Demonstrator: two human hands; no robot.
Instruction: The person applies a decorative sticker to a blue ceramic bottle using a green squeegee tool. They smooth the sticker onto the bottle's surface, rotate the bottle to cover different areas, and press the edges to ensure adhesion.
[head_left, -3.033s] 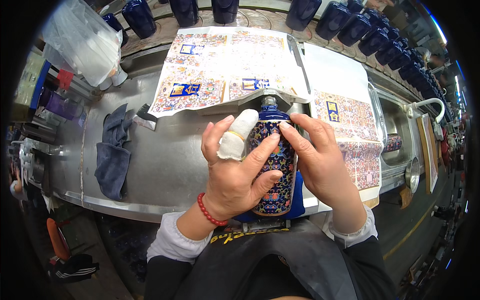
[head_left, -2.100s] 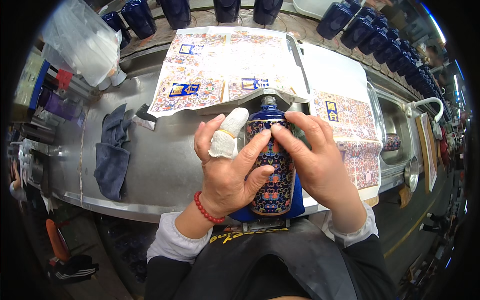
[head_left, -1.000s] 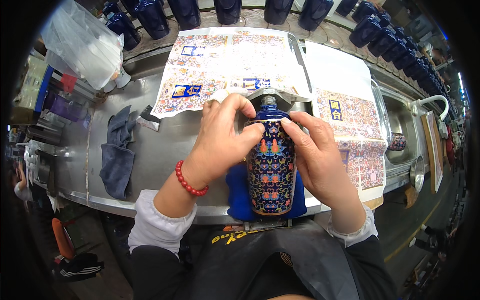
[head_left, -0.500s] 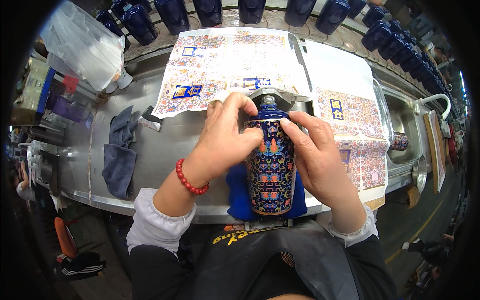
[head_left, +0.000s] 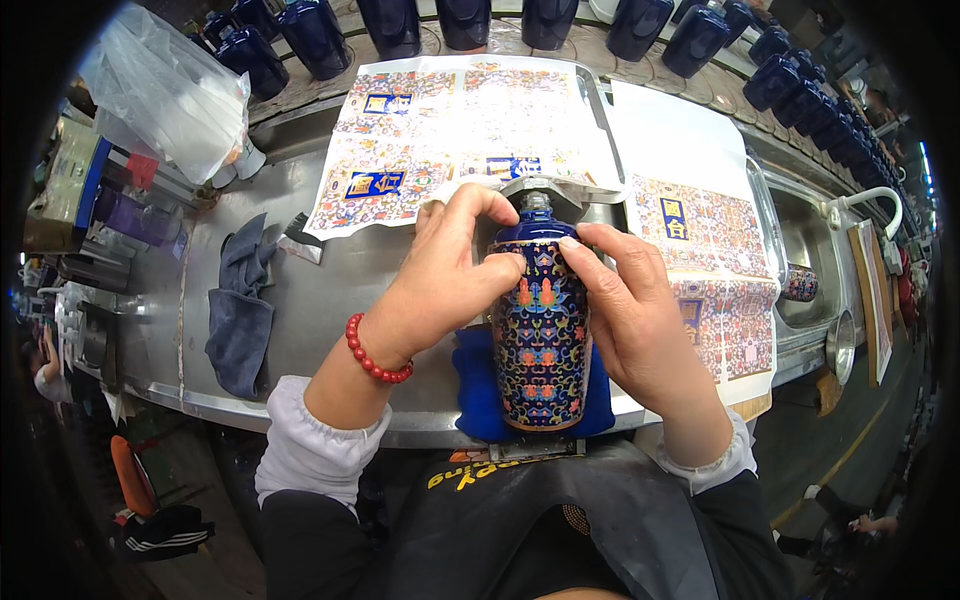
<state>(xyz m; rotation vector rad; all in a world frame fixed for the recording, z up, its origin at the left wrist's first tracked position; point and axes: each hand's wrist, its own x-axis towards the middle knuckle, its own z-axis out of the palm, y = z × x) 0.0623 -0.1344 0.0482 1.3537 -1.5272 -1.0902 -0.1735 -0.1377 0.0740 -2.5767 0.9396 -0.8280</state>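
Observation:
A dark blue bottle [head_left: 541, 340], covered in a colourful floral pattern, lies with its clear-topped neck pointing away from me. Its base end rests over a bright blue cloth [head_left: 477, 385] at the bench's front edge. My left hand [head_left: 450, 262] curls around its left shoulder, thumb pressed on the pattern's upper edge and index finger bent at the neck. On the other side, my right hand [head_left: 635, 310] cups the bottle, fingertips at the right shoulder. Just beyond the neck is a metal bracket [head_left: 545, 188]. Printed floral sheets [head_left: 400, 150] lie behind it and more sheets [head_left: 700, 235] lie to the right.
A grey rag [head_left: 240, 320] lies on the metal bench [head_left: 310, 290] at left, near a plastic bag [head_left: 175, 100]. Plain blue bottles [head_left: 463, 22] line a conveyor [head_left: 430, 45] along the back. At right is a sink [head_left: 810, 300] with another patterned bottle [head_left: 799, 283] and a tap [head_left: 880, 195].
The blue bottles along the back have shifted to the right. Both my hands and the patterned bottle stay nearly in place.

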